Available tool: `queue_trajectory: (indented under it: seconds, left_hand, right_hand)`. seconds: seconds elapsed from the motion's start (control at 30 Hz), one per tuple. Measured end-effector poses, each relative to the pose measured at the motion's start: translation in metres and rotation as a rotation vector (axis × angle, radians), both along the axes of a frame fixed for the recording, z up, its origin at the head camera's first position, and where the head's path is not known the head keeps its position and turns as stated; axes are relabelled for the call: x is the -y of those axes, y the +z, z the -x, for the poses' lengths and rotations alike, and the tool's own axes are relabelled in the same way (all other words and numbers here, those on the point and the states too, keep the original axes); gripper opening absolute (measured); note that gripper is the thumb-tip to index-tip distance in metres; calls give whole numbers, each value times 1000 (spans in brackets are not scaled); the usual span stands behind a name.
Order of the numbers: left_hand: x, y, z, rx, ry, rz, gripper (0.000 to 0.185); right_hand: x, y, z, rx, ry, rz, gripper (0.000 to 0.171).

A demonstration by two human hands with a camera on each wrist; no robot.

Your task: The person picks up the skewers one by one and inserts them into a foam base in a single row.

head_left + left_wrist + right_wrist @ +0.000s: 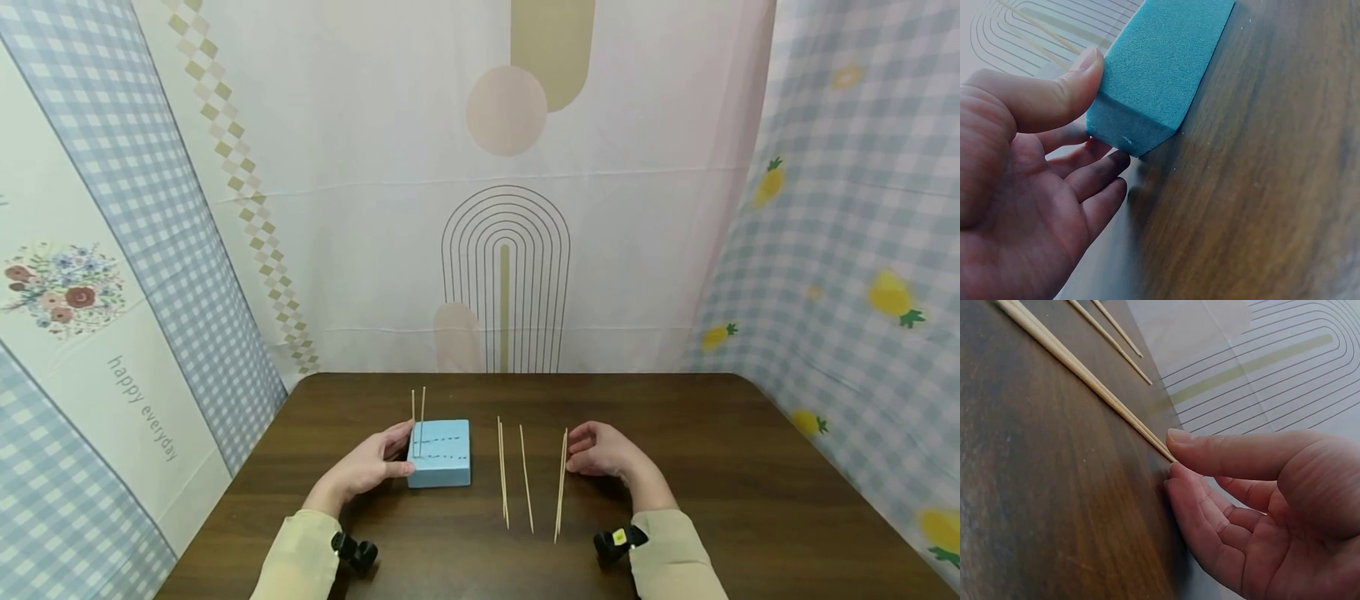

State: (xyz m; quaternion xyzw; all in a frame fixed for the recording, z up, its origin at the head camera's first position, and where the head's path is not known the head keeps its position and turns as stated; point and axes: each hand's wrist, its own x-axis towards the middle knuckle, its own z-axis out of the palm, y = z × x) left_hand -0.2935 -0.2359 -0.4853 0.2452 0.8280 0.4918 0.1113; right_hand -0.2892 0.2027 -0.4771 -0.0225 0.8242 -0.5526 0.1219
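A light blue foam block (439, 477) sits on the table, with rows of small dark marks across its top. Two thin wooden skewers (413, 408) stand upright near its left side. My left hand (371, 462) holds the block's left end, and in the left wrist view the thumb (1088, 65) presses on one edge while the fingers lie against the end. Beside a close pair of skewers (561, 483) on the table is my right hand (600, 454). In the right wrist view its thumb and index finger stand apart near the tips of that pair (1094, 381).
More loose skewers (527, 479) lie on the brown wooden table (442, 550) between the block and my right hand, roughly parallel. A patterned cloth (375, 250) hangs behind the table's far edge, and checked cloth (862, 250) hangs at the sides.
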Motion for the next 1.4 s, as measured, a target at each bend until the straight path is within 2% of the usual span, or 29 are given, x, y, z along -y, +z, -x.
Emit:
queue_trajectory:
  seconds: [0.8,1.03,1.4]
  left_hand:
    - [0,1,0,-21,0,25,89]
    - [0,1,1,-24,2,16,89]
    - [0,1,0,-8,5,10,89]
  right_hand:
    - [12,-6,3,-43,-65,-90,50]
    - [9,-5,3,-43,-55,-64,50]
    - [13,-2,0,-42,-99,-122,53]
